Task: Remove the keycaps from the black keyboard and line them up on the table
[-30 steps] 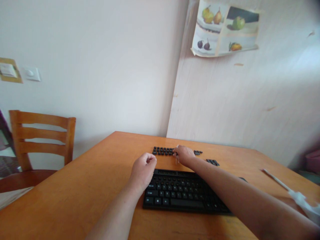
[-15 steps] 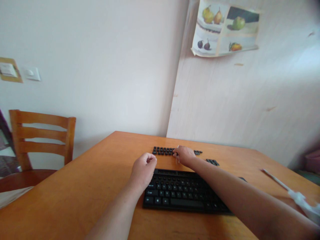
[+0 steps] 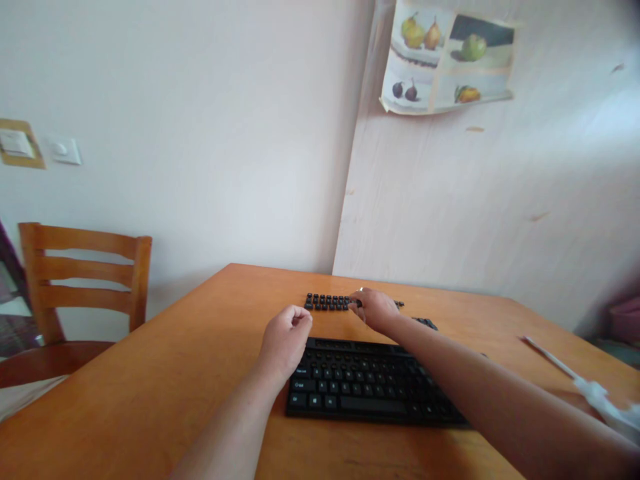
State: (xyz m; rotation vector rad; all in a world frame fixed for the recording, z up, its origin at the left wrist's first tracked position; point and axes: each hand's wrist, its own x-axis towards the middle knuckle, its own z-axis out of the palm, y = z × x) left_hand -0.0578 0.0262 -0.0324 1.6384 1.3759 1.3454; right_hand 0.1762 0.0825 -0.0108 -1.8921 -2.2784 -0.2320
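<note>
A black keyboard (image 3: pixel 373 405) lies on the wooden table, partly covered by my right forearm. Its lower rows bear keycaps, while the upper rows look bare in places. Behind it, loose black keycaps (image 3: pixel 327 302) stand in rows. At the right end of these rows, my right hand (image 3: pixel 376 310) has its fingers closed around what looks like a dark keycap. My left hand (image 3: pixel 285 339) is closed at the keyboard's upper left corner, thumb against curled fingers; anything inside is hidden. More loose keycaps (image 3: pixel 426 324) show just beyond my right forearm.
The wooden table (image 3: pixel 200 353) reaches back to the wall. At its right lies a thin white stick with white plastic wrapping (image 3: pixel 595 393). A wooden chair (image 3: pixel 85 267) stands to the left. A sheet of fruit pictures (image 3: pixel 447 57) hangs on the wall.
My right hand has shifted slightly right along the loose keycaps, covering more of those at the right end. My left hand and the keyboard stay nearly where they were.
</note>
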